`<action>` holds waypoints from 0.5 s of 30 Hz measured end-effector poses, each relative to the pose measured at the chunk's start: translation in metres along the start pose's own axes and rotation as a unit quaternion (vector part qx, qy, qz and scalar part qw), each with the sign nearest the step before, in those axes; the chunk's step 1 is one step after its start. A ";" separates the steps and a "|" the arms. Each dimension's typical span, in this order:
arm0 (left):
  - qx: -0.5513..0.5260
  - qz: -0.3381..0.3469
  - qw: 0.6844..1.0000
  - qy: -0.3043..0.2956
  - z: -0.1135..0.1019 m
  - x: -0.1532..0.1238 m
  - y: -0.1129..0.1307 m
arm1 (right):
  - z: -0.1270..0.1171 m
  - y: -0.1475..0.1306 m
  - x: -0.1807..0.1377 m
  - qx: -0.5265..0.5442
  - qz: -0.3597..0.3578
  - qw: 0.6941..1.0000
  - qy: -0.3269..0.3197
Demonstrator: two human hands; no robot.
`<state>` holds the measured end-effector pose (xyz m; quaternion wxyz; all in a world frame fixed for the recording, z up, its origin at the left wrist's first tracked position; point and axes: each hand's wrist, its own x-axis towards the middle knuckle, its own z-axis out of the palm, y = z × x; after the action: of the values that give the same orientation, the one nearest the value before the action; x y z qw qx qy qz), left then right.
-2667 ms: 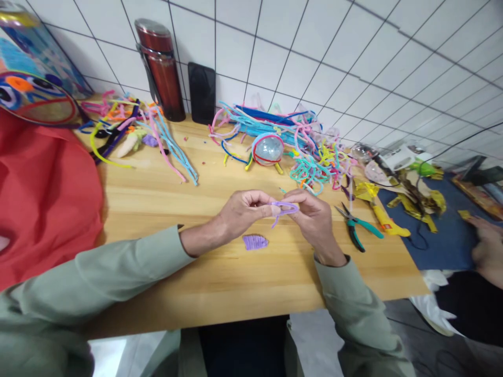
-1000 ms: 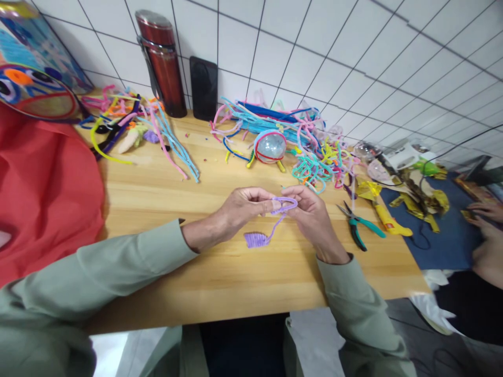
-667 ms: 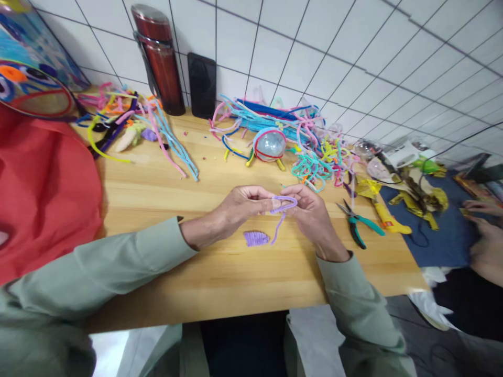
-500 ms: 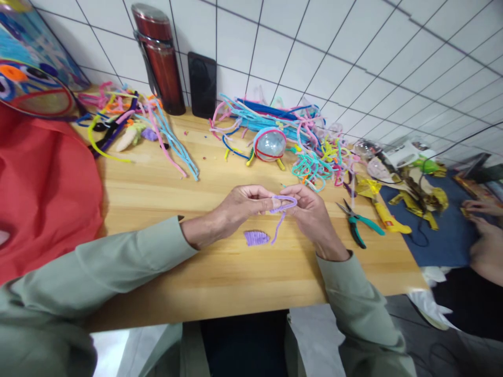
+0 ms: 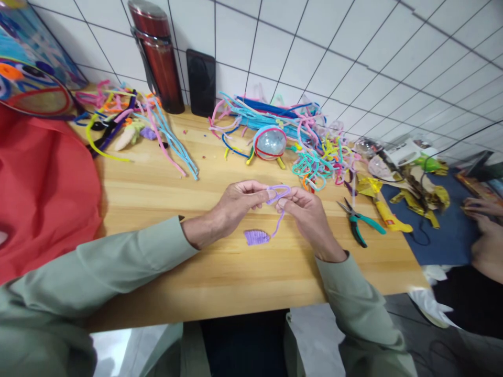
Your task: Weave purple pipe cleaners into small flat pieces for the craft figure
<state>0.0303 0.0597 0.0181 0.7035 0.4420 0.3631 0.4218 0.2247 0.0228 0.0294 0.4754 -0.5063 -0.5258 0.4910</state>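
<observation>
Over the middle of the wooden table (image 5: 220, 272), my left hand (image 5: 238, 201) and my right hand (image 5: 308, 217) both pinch a purple pipe cleaner (image 5: 277, 195). It is bent into a small loop between the fingertips, and a loose tail hangs down from it. Just below the hands a small purple woven piece (image 5: 256, 237) lies flat on the table. The tail ends close to that piece.
Heaps of coloured pipe cleaners (image 5: 314, 157) and a clear ball (image 5: 269, 142) lie behind the hands. Teal-handled pliers (image 5: 359, 225) and a yellow tool (image 5: 391, 220) sit right. A red flask (image 5: 155, 57) and phone (image 5: 200, 81) stand by the wall. Red cloth (image 5: 43, 193) left; another person's hands (image 5: 485, 230) right.
The loop has been turned and now sits slightly higher and further left between my fingertips. The hanging tail has swung about beside the woven piece, which has stayed put.
</observation>
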 end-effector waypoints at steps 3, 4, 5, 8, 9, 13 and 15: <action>-0.002 -0.003 1.000 0.002 0.001 0.000 0.000 | 0.001 -0.002 -0.001 -0.004 0.003 1.000 -0.003; -0.003 -0.003 1.000 0.004 0.001 0.000 0.001 | 0.001 -0.002 -0.001 -0.006 0.001 1.000 -0.004; -0.004 -0.002 1.000 0.006 0.001 0.000 0.001 | 0.001 -0.002 -0.001 -0.009 -0.003 1.000 -0.005; -0.002 0.003 1.000 0.006 0.001 -0.001 0.000 | 0.001 0.000 -0.001 -0.024 -0.018 1.000 0.001; -0.001 0.005 1.000 0.006 0.000 -0.001 0.000 | 0.001 0.001 -0.001 -0.032 -0.025 0.999 0.004; -0.005 0.005 1.000 0.009 0.000 -0.001 -0.001 | 0.002 0.007 -0.002 -0.080 -0.065 0.994 0.019; -0.013 0.001 1.000 0.011 0.001 -0.001 -0.001 | 0.003 0.009 -0.002 -0.114 -0.091 0.989 0.033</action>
<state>0.0310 0.0584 0.0175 0.7043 0.4288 0.3651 0.4321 0.2220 0.0203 0.0200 0.4742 -0.5231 -0.6067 0.3654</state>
